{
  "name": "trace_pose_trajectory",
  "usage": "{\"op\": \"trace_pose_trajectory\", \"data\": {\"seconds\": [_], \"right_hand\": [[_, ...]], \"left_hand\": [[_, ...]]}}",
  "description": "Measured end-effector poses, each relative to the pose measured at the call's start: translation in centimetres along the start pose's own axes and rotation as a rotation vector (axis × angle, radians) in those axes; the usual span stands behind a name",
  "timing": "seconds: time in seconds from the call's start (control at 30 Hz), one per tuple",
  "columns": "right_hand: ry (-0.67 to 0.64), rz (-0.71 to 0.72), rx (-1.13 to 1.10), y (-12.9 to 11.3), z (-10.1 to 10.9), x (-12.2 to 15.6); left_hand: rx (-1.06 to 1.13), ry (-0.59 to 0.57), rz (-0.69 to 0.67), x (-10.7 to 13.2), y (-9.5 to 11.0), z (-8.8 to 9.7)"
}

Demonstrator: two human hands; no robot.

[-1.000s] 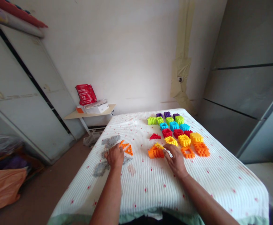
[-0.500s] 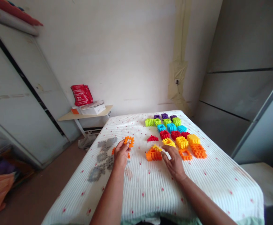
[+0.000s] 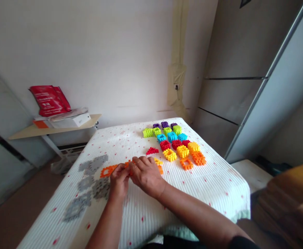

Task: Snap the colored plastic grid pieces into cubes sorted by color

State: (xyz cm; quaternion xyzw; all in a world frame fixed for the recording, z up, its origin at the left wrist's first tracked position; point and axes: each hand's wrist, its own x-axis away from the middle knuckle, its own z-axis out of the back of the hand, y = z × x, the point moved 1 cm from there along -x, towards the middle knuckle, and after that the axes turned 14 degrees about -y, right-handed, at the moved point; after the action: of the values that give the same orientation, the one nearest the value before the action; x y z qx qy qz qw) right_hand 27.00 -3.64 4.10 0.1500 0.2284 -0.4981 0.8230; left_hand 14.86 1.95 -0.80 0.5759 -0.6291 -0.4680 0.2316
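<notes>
My two hands meet over the near middle of the bed-like surface. Fingers of my left hand [image 3: 119,180] are closed on an orange interlocking tile [image 3: 127,164], mostly hidden by the hands. My right hand [image 3: 148,175] is bent over the same tile, its fingertips pressed against it. Flat orange notched pieces [image 3: 108,171] lie just left of the hands. Behind my right hand, a yellow piece [image 3: 158,161] and part of an orange built block show. A red triangular piece [image 3: 152,150] lies farther back.
Several notched blocks stand in colour rows at the right: orange [image 3: 198,158], yellow [image 3: 183,151], red [image 3: 165,145], blue [image 3: 172,137], green [image 3: 148,132] and purple [image 3: 164,125]. Grey flat pieces [image 3: 76,206] lie left. A side table [image 3: 24,133] holds a red bag [image 3: 50,100].
My right hand has moved left from beside the orange and yellow block to join my left hand at the orange tile. The left hand has lowered slightly. The view has turned right.
</notes>
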Motion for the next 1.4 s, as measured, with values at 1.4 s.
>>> {"op": "trace_pose_trajectory", "data": {"seconds": [1.4], "right_hand": [[-0.34,-0.288,0.043,21.7,7.2,15.2]], "left_hand": [[-0.181,0.006,-0.06,-0.7,-0.3,1.5]]}}
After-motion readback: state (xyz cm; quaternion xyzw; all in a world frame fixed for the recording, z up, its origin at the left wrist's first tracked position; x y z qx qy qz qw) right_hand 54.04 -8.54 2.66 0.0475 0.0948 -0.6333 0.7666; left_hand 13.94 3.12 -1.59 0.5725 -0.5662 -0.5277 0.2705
